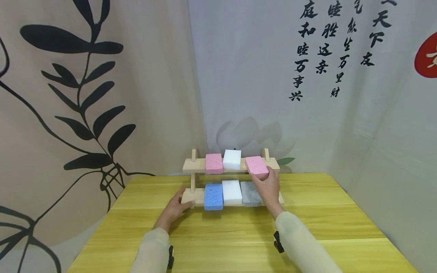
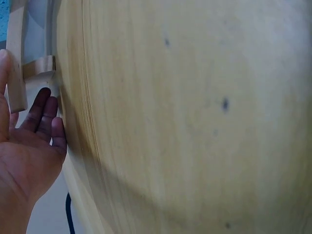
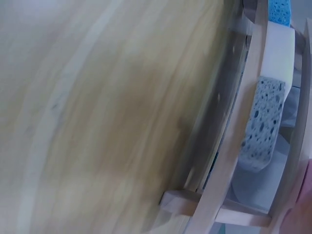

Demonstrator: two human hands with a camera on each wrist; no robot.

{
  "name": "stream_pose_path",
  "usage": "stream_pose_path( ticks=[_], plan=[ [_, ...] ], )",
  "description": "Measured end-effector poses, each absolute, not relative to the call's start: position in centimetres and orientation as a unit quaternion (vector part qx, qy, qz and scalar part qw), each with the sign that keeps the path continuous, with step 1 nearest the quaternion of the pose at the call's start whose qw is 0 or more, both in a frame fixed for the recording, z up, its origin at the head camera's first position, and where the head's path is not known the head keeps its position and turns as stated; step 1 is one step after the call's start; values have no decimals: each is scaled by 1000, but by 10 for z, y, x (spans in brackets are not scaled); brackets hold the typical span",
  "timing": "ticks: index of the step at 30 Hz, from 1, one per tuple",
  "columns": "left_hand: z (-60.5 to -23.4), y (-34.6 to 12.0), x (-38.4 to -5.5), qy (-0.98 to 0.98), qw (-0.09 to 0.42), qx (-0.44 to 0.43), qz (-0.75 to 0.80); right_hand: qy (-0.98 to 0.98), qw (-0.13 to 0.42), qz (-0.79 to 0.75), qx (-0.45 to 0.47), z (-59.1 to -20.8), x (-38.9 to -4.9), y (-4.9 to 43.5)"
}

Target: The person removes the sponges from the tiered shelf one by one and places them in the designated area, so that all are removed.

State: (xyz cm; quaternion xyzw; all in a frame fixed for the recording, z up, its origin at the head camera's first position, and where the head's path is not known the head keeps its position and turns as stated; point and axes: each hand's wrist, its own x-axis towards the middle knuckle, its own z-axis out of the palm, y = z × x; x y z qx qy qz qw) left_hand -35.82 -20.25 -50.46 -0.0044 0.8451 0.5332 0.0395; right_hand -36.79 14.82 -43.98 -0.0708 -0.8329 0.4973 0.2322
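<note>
The right hand (image 1: 268, 185) grips a pink sponge (image 1: 257, 167) at the right end of the upper shelf of a two-tier wooden rack (image 1: 194, 165), fingers curled round its near edge; the sponge sits tilted, its right side overhanging the shelf front. The left hand (image 1: 177, 207) rests against the left end of the lower shelf with straight, relaxed fingers (image 2: 43, 109), holding nothing; in the left wrist view the palm lies flat beside the rack's post.

On the upper shelf, at 9 o'clock from the gripped sponge, stand a white sponge (image 1: 232, 159) and a second pink sponge (image 1: 214, 163), touching each other. The lower shelf carries a blue sponge (image 1: 213, 196), another white block (image 1: 231, 192) and a grey sponge (image 1: 250, 193) side by side; the right wrist view shows the grey one's pores (image 3: 261, 124) close up, though blurred.

Black brush calligraphy (image 1: 308, 49) runs in vertical columns on the backdrop at 1 o'clock from the rack; the characters look Chinese, but I cannot read them surely at this size. A red seal (image 1: 426, 57) is cut by the right edge.

The yellow wooden table (image 1: 321, 227) has open surface at 3 and 6 o'clock of the rack; curtain walls close in behind
</note>
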Motion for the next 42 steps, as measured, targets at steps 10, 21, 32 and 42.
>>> stream_pose_path(
  ticks=[10,21,32,42],
  plan=[
    [-503,-204,-357,838,39,-1,544,-806,303,506,-43,-446,-362,185],
    [-507,-209,-357,842,41,-2,538,-788,355,497,-70,-440,-360,225],
    [-508,-208,-357,846,44,-4,531,-790,335,502,-111,-456,-357,256],
    [-505,-203,-358,850,45,2,525,-795,312,504,-129,-475,-351,273]
  ],
)
